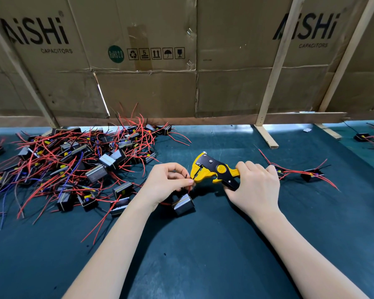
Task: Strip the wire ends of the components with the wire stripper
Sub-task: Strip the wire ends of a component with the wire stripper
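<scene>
Thin, limp black wire (186,177), pinched near its tip by left hand (167,184), apparently enters the wire stripper (212,171) gripped by right hand (254,184).

Dark green mat (203,255) covers bench. Behind it — cardboard wall (151,87) printed "AiSHi CAPACITORS", braced by slanted wooden slats (276,67).

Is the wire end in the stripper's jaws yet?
In: left hand pinches the wire with its end at the wire stripper mouth; right hand grips the handles.
</scene>
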